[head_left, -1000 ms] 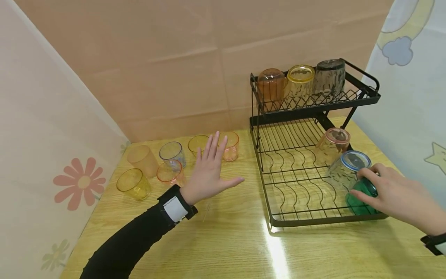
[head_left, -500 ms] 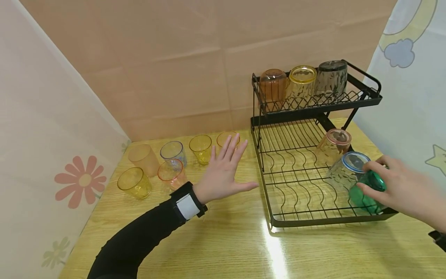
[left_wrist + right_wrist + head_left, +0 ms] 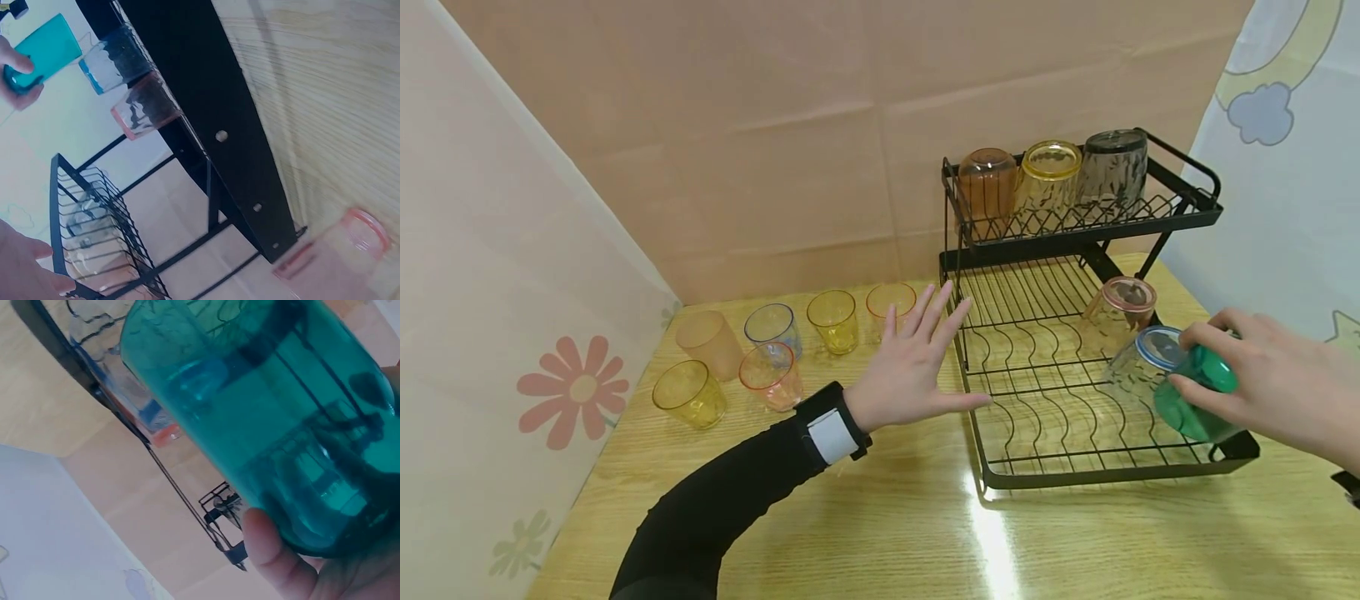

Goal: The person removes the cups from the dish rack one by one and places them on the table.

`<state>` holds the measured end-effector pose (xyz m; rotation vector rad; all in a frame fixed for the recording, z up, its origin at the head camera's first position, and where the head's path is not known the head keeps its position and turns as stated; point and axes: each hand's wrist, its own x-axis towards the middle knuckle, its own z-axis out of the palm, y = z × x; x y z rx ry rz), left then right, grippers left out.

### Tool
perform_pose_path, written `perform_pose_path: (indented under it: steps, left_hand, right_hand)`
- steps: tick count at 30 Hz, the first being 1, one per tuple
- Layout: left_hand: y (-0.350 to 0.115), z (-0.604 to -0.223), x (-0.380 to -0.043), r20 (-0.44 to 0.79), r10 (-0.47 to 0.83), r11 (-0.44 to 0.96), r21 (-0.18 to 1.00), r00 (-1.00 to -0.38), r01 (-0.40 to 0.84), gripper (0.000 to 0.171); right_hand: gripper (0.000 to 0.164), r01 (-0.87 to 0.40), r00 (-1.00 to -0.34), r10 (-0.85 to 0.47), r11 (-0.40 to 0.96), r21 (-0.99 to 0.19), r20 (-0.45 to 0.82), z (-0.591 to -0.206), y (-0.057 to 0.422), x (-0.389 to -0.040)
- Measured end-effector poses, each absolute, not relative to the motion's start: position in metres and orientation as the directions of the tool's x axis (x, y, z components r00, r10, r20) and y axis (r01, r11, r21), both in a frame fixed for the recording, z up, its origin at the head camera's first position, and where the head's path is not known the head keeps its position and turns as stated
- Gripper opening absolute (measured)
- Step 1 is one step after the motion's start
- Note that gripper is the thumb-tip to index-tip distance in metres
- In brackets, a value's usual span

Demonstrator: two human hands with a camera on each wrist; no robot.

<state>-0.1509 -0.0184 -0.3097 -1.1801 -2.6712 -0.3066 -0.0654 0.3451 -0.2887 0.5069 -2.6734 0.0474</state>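
Note:
My right hand [image 3: 1262,387] grips a green glass [image 3: 1195,408] near its base, thumb on one side and fingers on the other. The glass is upside down and tilted over the front right corner of the black dish rack [image 3: 1097,481]; in the left wrist view the glass [image 3: 47,53] appears raised off the rack. Right behind it an upside-down glass with a blue base [image 3: 1138,358] stands in the lower tier, then one with a pink base [image 3: 1120,312]. My left hand [image 3: 910,379] is spread flat in the air beside the rack's left edge, holding nothing.
On the rack's upper tier stand an amber glass [image 3: 987,187], a yellow glass [image 3: 1047,179] and a grey glass [image 3: 1112,171], all upside down. Several upright glasses are grouped on the wooden table's left, including a yellow one [image 3: 688,396] and a red-rimmed one [image 3: 771,375].
My right hand has lifted the green glass slightly out of the rack's front corner, tilting it. My left hand has moved right, from beside the cups toward the rack, fingers still spread.

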Motion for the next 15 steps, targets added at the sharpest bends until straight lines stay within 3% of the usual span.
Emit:
perform_pose_path:
  steps: [9, 15]
  left_hand:
    - [0.007, -0.31, -0.145, 0.223, 0.734, 0.639, 0.092, -0.641, 0.764, 0.114]
    - [0.018, -0.314, -0.141, 0.209, 0.736, 0.63, 0.139, -0.644, 0.764, 0.113]
  right_hand:
    - [0.032, -0.327, -0.873, -0.312, 0.945, 0.026, 0.375, -0.279, 0.331, -0.065]
    - [0.031, -0.351, -0.87, -0.291, 0.932, -0.087, 0.398, -0.281, 0.319, -0.068]
